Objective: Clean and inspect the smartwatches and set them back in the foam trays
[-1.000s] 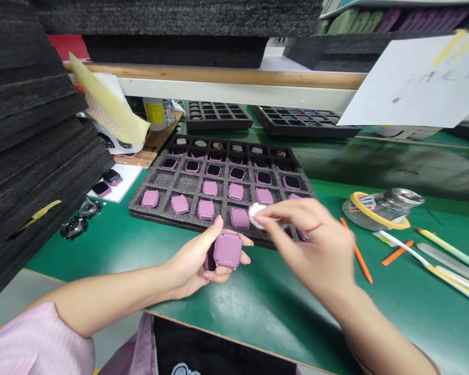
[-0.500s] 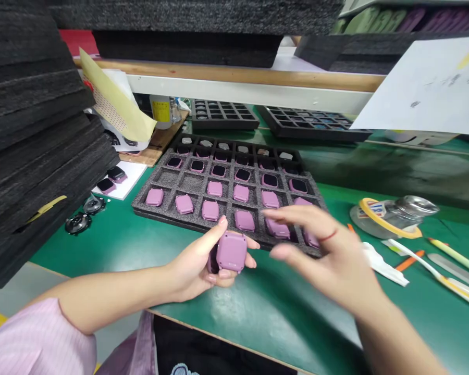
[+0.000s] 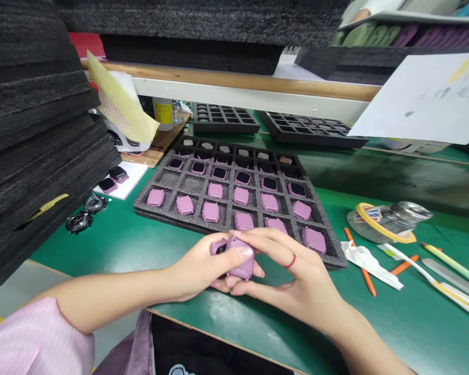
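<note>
A small purple watch body point(image 3: 238, 259) is held over the green table's near edge by both hands. My left hand point(image 3: 203, 268) grips it from the left, thumb across its top. My right hand point(image 3: 285, 273) closes on it from the right, fingers under and over it. Just behind stands a dark foam tray point(image 3: 172, 179) with many square pockets. Its near rows hold several purple watch bodies face down; farther rows hold ones with dark screens up. A white wipe point(image 3: 369, 260) lies on the table to the right of my right hand.
Stacks of dark foam point(image 3: 35, 135) rise at the left. Two black round parts point(image 3: 86, 211) and a white card with two watch bodies point(image 3: 113, 179) lie beside them. At right are a tape ring and metal-lidded jar point(image 3: 386, 221), orange sticks and pens point(image 3: 445, 265). More trays point(image 3: 222, 117) stand behind.
My right hand dropped the white wipe on the table at the right, then came back and closed on the watch body in my left hand. The watch body has tilted.
</note>
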Action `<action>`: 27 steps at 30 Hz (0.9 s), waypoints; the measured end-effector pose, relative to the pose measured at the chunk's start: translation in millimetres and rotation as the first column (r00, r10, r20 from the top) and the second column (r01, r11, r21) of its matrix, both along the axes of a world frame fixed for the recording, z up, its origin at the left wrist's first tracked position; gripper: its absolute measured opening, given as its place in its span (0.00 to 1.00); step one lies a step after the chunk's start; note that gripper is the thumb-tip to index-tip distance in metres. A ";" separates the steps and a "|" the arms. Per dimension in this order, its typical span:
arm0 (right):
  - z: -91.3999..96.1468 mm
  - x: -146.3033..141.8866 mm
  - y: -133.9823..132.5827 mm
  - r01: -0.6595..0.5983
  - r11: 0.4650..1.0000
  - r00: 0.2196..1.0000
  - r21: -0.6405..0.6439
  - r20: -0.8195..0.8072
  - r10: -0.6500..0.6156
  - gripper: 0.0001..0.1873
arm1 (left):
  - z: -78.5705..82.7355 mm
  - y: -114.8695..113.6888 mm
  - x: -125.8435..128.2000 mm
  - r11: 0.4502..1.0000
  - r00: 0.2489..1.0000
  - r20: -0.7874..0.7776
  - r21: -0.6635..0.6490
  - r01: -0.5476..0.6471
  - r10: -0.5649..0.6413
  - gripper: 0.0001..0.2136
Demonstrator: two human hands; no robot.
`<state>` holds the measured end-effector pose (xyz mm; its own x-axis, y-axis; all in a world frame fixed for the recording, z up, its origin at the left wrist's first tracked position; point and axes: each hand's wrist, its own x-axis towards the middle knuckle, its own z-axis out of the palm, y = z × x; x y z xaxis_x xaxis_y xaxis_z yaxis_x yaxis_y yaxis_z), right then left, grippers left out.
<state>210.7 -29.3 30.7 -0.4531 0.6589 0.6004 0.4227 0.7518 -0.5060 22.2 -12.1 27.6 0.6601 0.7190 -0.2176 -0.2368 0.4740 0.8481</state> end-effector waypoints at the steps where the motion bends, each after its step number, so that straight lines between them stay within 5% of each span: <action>1: 0.1 0.5 -0.2 -0.005 1.000 1.000 -0.005 -0.003 0.005 0.33 | 1.0 -1.1 -0.4 1.000 1.000 -0.012 0.015 0.006 -0.006 0.19; 6: 0.0 3.6 0.6 -0.009 1.000 1.000 0.007 -0.010 0.009 0.30 | 0.0 -1.4 -2.7 0.998 0.998 0.025 0.038 0.057 -0.058 0.12; 16: 2.3 6.4 9.7 0.010 0.999 0.999 -0.044 -0.052 -0.012 0.26 | -2.0 0.6 -4.1 0.998 0.997 0.060 -0.029 0.058 -0.056 0.21; 22: 8.3 -0.9 63.5 0.207 0.903 0.957 -0.375 -0.112 -0.266 0.25 | 3.1 -1.9 -2.0 0.989 1.000 0.023 -0.146 -0.016 0.019 0.30; 27: 1.6 -55.0 117.1 0.335 0.900 0.941 -0.277 0.135 -0.309 0.21 | -11.3 3.6 -4.3 0.972 0.983 -0.073 -0.181 0.151 -0.166 0.28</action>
